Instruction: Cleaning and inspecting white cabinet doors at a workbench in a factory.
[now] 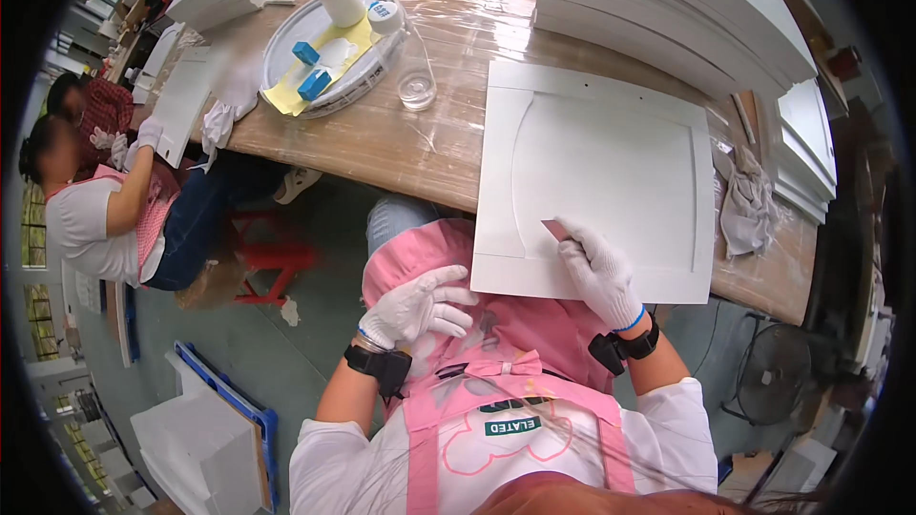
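A white panel (611,162) with a recessed, curved-edged middle lies on the table's front edge, its near side jutting over my lap. My right hand (601,277), in a white knit glove, rests over the panel's near part. Between its thumb and fingers is a small flat reddish-brown piece (554,229); whether it is sandpaper or a scraper I cannot tell. My left hand (417,310), gloved too, is held off the panel's near left corner, above the pink apron (420,262). Its fingers are apart and it holds nothing.
On the wrapped table (372,148), a round tray (367,86) bears a red-tipped bottle (339,2), blue blocks (313,86) and yellow paper. Beside it stands a clear cup (417,89). Panel stacks (649,29) and a rag (747,200) lie right. A co-worker (105,219) sits left.
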`<state>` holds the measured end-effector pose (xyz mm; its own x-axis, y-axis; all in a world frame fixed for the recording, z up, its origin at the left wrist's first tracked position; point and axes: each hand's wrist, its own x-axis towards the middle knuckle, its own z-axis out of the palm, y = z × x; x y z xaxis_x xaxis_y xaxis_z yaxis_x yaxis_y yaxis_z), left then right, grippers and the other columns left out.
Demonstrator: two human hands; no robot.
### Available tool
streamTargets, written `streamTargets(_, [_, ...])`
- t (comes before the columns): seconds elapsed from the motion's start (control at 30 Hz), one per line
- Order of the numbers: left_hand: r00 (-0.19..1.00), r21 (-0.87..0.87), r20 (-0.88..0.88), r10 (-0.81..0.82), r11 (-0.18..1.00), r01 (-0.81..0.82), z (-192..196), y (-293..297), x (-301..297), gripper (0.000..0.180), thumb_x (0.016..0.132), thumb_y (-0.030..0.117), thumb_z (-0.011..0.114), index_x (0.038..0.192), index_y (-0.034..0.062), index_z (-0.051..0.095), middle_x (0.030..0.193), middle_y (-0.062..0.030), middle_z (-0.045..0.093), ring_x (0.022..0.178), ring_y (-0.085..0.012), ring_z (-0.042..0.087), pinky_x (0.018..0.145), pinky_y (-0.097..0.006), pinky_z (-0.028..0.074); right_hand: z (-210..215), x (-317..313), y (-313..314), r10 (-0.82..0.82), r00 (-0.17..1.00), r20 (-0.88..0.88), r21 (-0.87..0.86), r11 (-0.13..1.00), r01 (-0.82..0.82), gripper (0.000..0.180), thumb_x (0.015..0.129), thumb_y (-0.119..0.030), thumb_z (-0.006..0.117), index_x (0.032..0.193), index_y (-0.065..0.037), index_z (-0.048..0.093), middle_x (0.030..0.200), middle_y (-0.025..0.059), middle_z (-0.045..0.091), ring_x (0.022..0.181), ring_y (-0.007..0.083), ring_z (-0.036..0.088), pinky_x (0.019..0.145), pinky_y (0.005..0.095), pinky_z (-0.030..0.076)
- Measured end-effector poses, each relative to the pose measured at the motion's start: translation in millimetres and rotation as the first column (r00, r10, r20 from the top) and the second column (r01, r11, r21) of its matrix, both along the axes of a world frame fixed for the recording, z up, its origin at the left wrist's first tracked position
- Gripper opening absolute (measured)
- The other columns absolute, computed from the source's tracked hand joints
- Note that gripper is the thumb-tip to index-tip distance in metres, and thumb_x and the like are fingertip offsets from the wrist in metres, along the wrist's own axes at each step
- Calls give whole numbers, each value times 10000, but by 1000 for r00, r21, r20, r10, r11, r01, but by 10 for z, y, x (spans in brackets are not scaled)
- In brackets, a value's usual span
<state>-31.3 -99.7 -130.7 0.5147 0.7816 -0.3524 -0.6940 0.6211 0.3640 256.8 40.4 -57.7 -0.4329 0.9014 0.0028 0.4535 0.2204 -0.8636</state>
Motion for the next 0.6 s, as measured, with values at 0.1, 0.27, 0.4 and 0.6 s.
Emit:
streamTargets(0.1, [996,4,-90,-17,1000,17,72,82,149,666,1006,400,481,1486,13,230,1301,-237,534,1038,-355,650,903,-494,545,9,119,1,8,999,31,-7,1000,-8,326,927,-70,574,1249,-63,618,957,152,674,856,210,672,789,308,528])
streamTargets(0.27, [970,35,-243,-26,999,36,161,131,277,648,1014,413,457,1467,-12,272,1280,-231,535,997,-326,660,876,-454,565,13,217,-62,-13,998,61,-21,1000,15,332,921,-50,557,1248,-55,617,902,125,667,796,171,641,759,278,511])
streamTargets(0.4, [954,15,-291,-76,996,84,242,198,328,651,984,425,512,1431,-10,328,1264,-216,533,989,-290,660,856,-430,574,67,269,-109,-26,998,53,-7,1000,27,330,918,-36,551,1243,-35,614,883,105,663,783,159,630,754,275,509])
streamTargets(0.6, [968,59,-248,-45,996,61,158,228,353,635,971,421,540,1381,-37,378,1200,-203,580,973,-296,674,859,-424,579,126,328,-183,-87,994,67,-59,994,91,340,928,-33,535,1263,-5,587,845,74,637,770,129,596,746,266,500])
